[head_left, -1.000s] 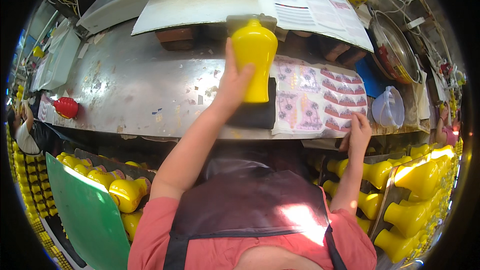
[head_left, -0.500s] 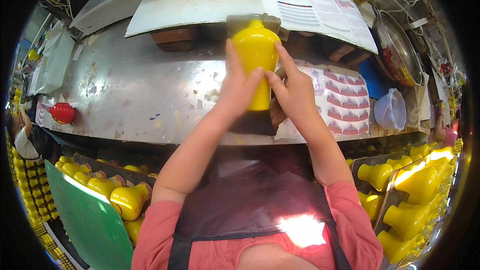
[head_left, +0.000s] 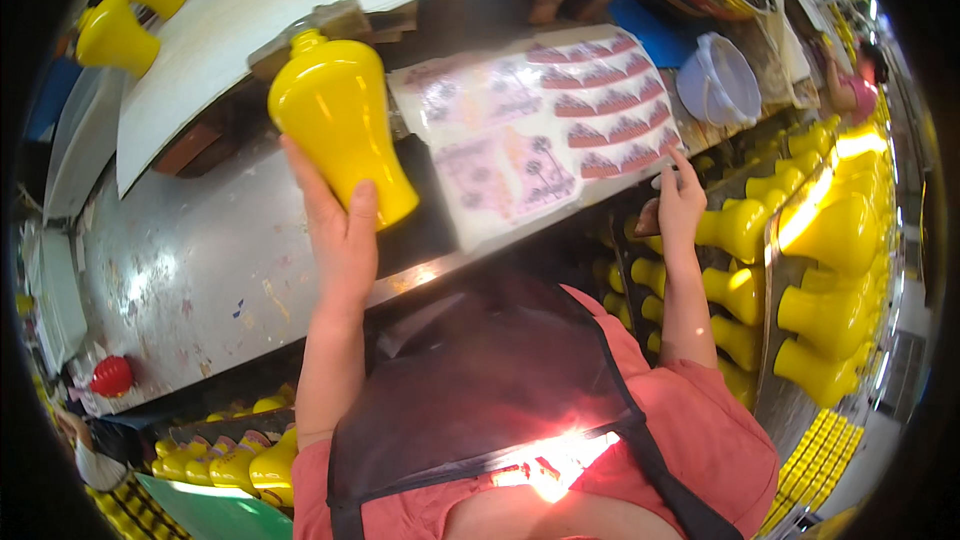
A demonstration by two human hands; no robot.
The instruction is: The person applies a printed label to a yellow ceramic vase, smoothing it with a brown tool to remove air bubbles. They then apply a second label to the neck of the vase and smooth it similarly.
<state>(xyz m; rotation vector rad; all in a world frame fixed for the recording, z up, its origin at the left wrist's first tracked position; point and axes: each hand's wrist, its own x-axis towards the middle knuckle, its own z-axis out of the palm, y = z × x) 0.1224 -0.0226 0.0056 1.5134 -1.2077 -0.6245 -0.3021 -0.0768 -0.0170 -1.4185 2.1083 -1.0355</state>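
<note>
The metal table (head_left: 200, 275) stretches before me, a printed sheet (head_left: 530, 130) lying on it beside a black mat (head_left: 425, 230). The yellow vase (head_left: 340, 120) slants leftward, foot over the mat — my left grip (head_left: 338, 235) is closed about its lower body. My right grip (head_left: 683, 202), by the sheet's near right corner, curls around a brown piece (head_left: 648, 217) — mostly hidden.

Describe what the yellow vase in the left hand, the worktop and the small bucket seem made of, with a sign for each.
Yellow vase: glossy, perhaps glazed ceramic or coated glass; bright highlights show the shine. Worktop: probably worn bare metal, judging by its grey sheen and scuffs. Small bucket: likely smooth plastic, from its even pale colour.
</note>
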